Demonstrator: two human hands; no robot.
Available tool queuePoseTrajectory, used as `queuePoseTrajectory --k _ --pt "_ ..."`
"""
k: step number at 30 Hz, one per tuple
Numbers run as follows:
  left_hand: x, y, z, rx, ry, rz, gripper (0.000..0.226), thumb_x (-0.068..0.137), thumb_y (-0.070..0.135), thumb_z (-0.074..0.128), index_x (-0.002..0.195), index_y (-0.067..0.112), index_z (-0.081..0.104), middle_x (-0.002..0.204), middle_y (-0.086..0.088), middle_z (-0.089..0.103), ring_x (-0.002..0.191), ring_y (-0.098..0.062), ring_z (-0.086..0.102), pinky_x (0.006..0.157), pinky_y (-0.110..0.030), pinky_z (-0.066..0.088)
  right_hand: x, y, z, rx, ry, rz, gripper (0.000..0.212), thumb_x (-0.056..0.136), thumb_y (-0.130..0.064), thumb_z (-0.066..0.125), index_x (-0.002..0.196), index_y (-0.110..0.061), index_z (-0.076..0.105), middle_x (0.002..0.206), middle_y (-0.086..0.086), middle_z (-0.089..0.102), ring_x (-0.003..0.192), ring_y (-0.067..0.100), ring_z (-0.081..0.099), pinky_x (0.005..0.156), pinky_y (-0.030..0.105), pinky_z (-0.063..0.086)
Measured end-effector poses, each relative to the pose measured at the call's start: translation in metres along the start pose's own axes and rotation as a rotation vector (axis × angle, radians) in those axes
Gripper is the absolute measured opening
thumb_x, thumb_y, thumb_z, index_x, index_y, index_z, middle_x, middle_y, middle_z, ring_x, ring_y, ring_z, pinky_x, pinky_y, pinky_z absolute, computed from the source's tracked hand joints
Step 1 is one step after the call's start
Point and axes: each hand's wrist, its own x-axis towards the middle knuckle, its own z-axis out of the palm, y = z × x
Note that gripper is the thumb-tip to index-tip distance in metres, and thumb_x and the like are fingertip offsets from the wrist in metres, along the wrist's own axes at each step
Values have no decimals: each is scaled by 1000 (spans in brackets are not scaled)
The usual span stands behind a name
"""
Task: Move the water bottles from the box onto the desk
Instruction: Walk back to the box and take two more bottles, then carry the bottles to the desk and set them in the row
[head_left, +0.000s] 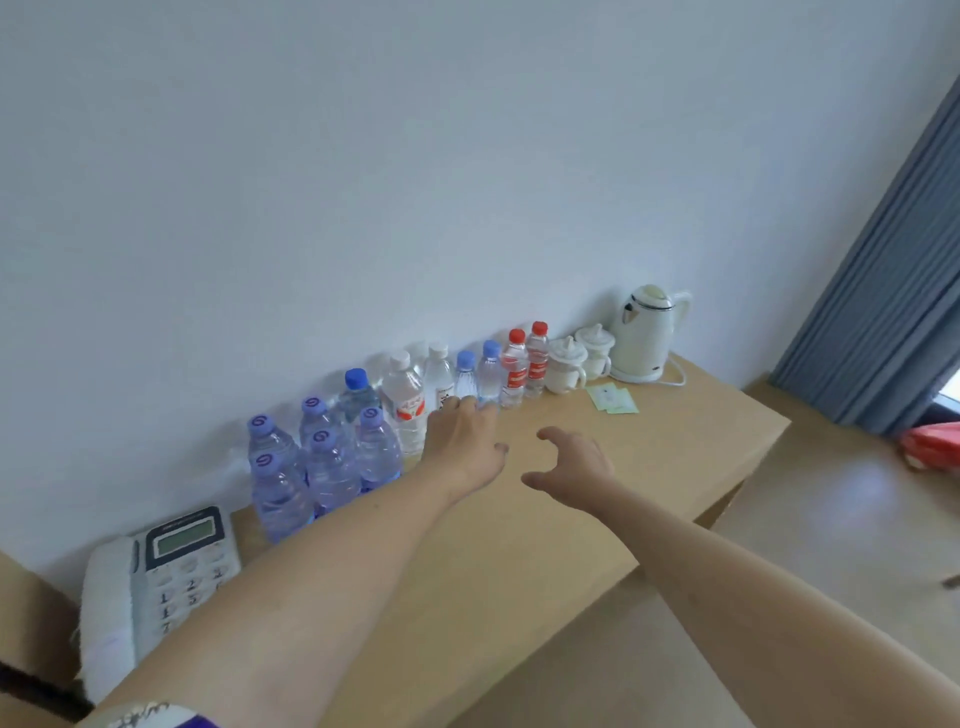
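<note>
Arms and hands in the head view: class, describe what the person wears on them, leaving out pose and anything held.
Both forearms are bare down to the left hand and right hand; no rings, watch or gloves show. At the bottom edge the left arm emerges from a sleeve patterned in white and purple.

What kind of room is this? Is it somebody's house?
Probably a hotel room, though I can't be sure. The light wooden desk holds a white corded telephone, a white electric kettle beside two white lidded cups, and rows of clear plastic water bottles.
</note>
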Motion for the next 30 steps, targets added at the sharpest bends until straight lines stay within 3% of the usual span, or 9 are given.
queuePoseTrajectory --k 8,15,22,30 --pt "15 157 32 50 -79 184 53 92 47 61 135 16 55 137 -11 52 130 -31 43 100 -43 44 -54 133 -70 -16 79 153 80 81 -50 74 150 -31 38 144 4 50 134 28 43 104 42 42" --pt "22 340 73 24 -175 338 59 92 50 61 141 20 49 145 -9 48 134 -31 41 104 -44 41 -116 286 -153 -22 149 300 84 79 -51 73 152 -31 36 148 4 46 138 31 38 109 45 38" --pt "14 556 103 -68 -259 599 58 94 47 60 143 19 45 142 -10 49 133 -31 41 106 -43 41 -212 455 -239 9 262 600 84 78 -53 74 150 -34 36 149 2 45 137 28 38 106 44 39" --pt "-9 761 154 -73 -364 959 58 91 47 63 141 21 48 137 -7 52 131 -29 45 106 -42 42 -313 595 -296 108 453 955 83 81 -51 75 151 -32 36 150 1 46 137 27 40 110 44 37"
